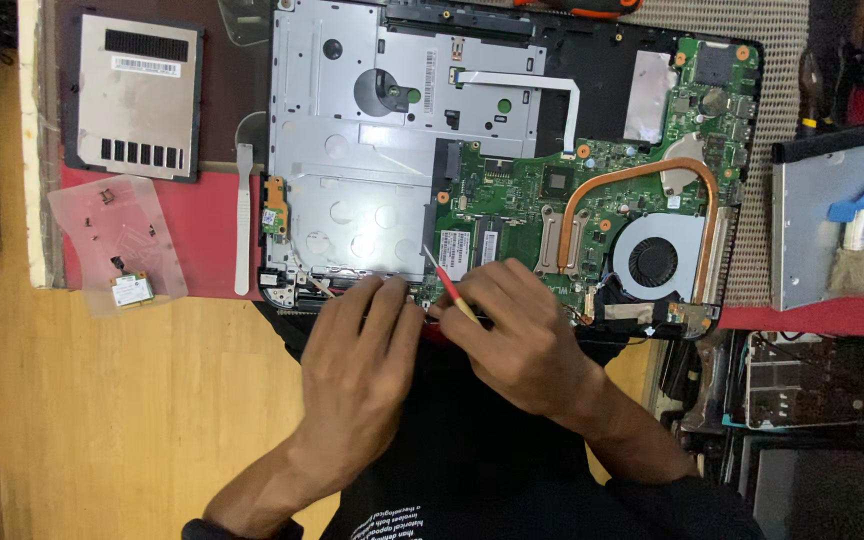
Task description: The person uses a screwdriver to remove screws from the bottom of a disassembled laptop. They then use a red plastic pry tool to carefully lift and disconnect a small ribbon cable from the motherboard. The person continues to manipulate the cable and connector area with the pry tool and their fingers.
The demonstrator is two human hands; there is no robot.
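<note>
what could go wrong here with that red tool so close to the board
The red tool in the right hand points at the bare green motherboard; a slip might scratch parts. The left hand leans on the open laptop edge and may flex it. Small screws on the clear plastic sheet could scatter.

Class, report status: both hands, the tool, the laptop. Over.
Right hand grips red tool, tip at green board. Left hand rests on laptop front edge. Nothing in the way.

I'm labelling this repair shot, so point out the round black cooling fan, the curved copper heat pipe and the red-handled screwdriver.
Round black cooling fan point(653, 262), head view, on its hub.
Curved copper heat pipe point(642, 172), head view, top of its arc.
Red-handled screwdriver point(449, 291), head view, on the red shaft.
</note>
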